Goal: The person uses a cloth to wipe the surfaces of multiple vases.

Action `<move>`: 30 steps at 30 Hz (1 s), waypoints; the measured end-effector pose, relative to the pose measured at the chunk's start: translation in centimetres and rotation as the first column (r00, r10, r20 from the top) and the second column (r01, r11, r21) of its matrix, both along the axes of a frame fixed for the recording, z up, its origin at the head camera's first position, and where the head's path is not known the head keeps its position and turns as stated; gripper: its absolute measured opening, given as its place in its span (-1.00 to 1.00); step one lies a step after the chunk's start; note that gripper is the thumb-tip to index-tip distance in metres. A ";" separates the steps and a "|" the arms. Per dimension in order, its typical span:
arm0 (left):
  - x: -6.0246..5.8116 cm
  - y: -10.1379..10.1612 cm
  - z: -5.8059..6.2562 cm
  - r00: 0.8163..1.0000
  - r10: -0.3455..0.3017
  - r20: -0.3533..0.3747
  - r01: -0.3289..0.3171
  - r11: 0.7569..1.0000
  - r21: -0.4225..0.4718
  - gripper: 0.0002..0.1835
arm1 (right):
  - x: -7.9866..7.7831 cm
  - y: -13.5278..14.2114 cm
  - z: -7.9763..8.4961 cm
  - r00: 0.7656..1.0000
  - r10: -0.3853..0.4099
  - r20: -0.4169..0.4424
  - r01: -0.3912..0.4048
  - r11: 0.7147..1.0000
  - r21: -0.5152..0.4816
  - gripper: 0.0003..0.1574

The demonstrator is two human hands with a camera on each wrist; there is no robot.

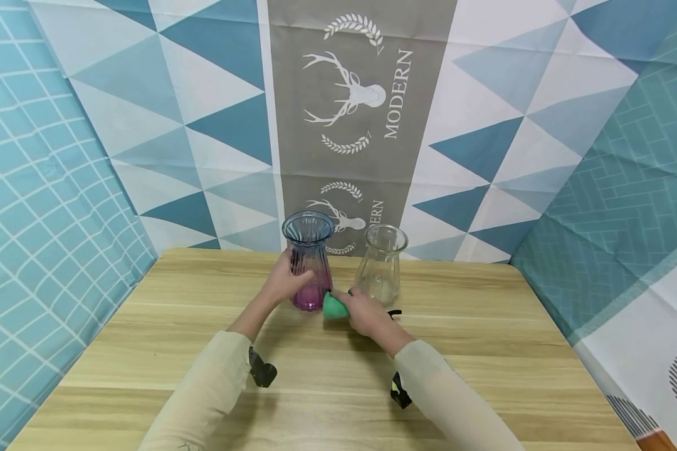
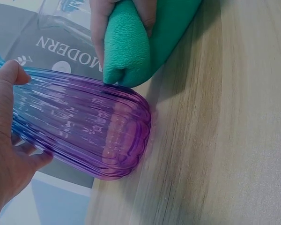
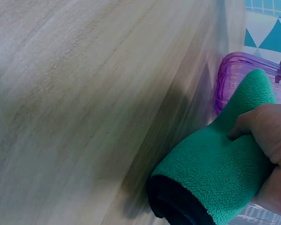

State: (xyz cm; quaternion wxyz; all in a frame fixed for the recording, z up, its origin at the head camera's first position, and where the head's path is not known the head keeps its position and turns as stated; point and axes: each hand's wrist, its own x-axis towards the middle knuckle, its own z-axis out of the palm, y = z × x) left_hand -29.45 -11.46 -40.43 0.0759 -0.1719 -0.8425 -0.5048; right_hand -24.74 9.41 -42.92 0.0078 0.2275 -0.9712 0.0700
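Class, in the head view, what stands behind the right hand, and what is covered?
Behind the right hand stands the clear glass vase, its rim and upper body visible. The hand hides part of its lower end; that bit cannot be seen.

Wears a pale cream left sleeve and a matching right sleeve, both long, loose and lightly creased, with thin dark line marks low on the left, and shows a black round-ended device beside the left's end and a black, yellow-marked device beside the right's.
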 end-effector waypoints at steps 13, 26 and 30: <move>0.5 0.8 -0.2 0.995 0.099 0.027 -0.099 0.995 -0.016 0.01 | 0.1 0.8 0.3 0.998 0.008 0.070 -0.002 0.996 -0.089 -0.15; 0.6 1.0 0.1 0.986 0.166 0.005 -0.166 0.985 -0.047 -0.09 | -0.9 1.9 2.7 1.000 0.008 0.008 -0.006 0.970 -0.243 -0.22; 0.5 1.0 0.0 0.984 0.177 -0.004 -0.177 0.983 -0.050 -0.14 | -1.1 1.9 3.4 1.000 0.001 -0.021 -0.006 0.968 -0.253 -0.22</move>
